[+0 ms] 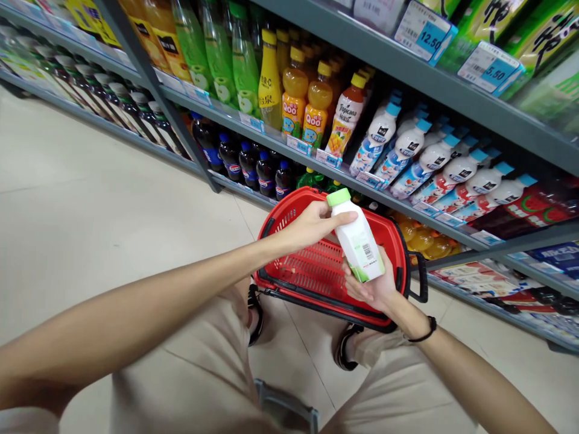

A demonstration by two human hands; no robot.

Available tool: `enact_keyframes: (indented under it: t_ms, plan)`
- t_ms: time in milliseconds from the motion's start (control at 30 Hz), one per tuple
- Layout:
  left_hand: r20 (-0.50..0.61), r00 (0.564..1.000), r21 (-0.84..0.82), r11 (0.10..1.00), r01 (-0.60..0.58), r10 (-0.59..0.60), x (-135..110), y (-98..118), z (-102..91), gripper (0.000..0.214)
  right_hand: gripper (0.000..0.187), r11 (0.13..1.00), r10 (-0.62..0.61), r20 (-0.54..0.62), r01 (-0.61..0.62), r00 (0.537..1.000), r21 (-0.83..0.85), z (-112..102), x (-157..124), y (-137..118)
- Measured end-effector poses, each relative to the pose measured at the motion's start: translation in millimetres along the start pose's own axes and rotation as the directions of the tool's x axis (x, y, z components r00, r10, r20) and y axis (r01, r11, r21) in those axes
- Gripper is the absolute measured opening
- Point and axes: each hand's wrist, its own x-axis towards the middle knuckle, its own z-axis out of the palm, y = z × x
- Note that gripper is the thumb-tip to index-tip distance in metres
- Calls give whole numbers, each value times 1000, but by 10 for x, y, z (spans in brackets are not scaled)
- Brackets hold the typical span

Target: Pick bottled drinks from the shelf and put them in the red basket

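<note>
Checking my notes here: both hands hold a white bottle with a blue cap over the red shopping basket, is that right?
Not quite. The head view shows the cap is light green, not blue. The rest holds: left hand and right hand hold the white bottle over the red shopping basket.

Drinks aisle, shelves w/ bottles & price tags.
Mid shelf: green soda bottles (219, 51), yellow bottle (270, 78), orange Qoo bottles (306, 99), a Tropicana bottle (347, 114), then a row of white bottles w/ blue caps (446, 166) lying tilted. Lower shelf: dark cola bottles w/ blue caps (246, 164); orange bottles (423, 238) further right. Top shelf edge: price tags 12.50 (423, 29) & 5.50 (491, 69), green packs behind. Pale tiled floor (104, 199) at left.
</note>
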Motion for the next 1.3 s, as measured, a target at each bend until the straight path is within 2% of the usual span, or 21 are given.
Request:
enact_keyframes:
  t_ms: [100,167,233,300,333,400,500,633,733,867,967,1033,1167,1233,1300]
  plan:
    - [-111,994,-42,999,15,-19,26,-43,-9,54,77,991,-117,-125,107,985,-80,70,33,-23]
    - [-157,986,-80,996,36,-48,28,-54,-15,57,67,951,-281,-222,240,934,-197,82,54,-41]
    - [-180,981,-128,991,46,-69,23,-49,-22,58,59,880,-436,-270,344,858,-327,70,68,-61]
    - [-187,980,-159,986,45,-75,13,-33,-31,58,54,835,-501,-284,371,817,-405,55,73,-81]
    - [-183,981,-166,985,40,-70,6,-23,-35,58,53,836,-495,-283,361,822,-413,52,72,-91]
    - [-164,985,-168,986,17,-45,-9,2,-41,57,58,870,-435,-272,323,858,-373,64,63,-103]
    - [-81,997,-204,979,-8,-9,-38,45,-26,58,68,936,-328,-288,268,900,-229,101,41,-92]
    - [31,999,-166,985,-35,41,-63,78,40,64,66,961,-275,-334,260,901,-89,96,42,-58]
    - [-26,998,-73,995,-62,60,-44,53,62,57,58,960,-280,-334,272,900,-74,35,77,-57]
    - [-151,988,48,999,-9,16,20,-1,-2,48,53,938,-340,-341,289,876,-192,-26,99,-64]
    - [-209,978,106,993,45,-22,55,-8,-80,50,46,936,-338,-320,278,885,-217,-33,73,-74]
    - [-172,984,120,991,62,-40,59,12,-128,51,49,963,-260,-300,223,918,-153,-48,46,-103]
    - [-14,999,239,970,41,-38,16,106,-187,58,61,997,-37,-239,18,970,-77,-161,-8,-205]
    - [38,989,337,934,121,-142,-23,165,-181,61,63,994,23,-219,-45,975,-96,-221,-29,-238]
    - [13,968,431,875,221,-251,-58,217,-158,59,62,987,69,-206,-96,976,-125,-239,-46,-245]
